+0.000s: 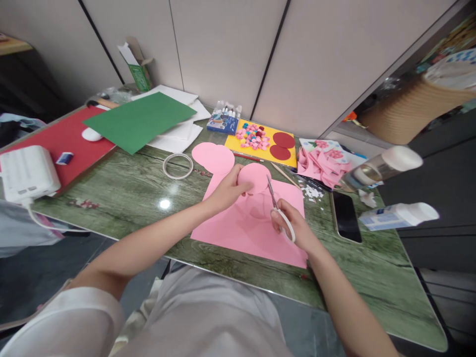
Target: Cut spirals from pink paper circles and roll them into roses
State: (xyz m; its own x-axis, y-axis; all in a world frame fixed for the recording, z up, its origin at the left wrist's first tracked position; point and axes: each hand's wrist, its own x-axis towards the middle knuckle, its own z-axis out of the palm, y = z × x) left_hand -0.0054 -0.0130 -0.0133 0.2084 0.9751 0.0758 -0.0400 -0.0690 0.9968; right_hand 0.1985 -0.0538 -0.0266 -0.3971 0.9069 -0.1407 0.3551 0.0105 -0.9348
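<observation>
My left hand (229, 189) pinches a round pink paper disc (254, 177) by its left edge, holding it above a large pink sheet (241, 223). White-handled scissors (285, 225) are in my right hand (292, 225), fingers wrapped through the loops. Their blades reach the disc's right edge; whether they are cutting paper at this moment is unclear. To the left of the disc, two more pink paper circles (219, 159) overlap at the sheet's upper corner. A ring of tape (177, 166) lies on the green table further left.
Behind my hands, a yellow sheet (292, 157) carries small pompoms (255, 136) and dark red circles (280, 151). Pink scraps (316, 166), a phone (345, 216) and two bottles (399, 216) lie right. Green paper (143, 119) and a white power bank (29, 172) are left.
</observation>
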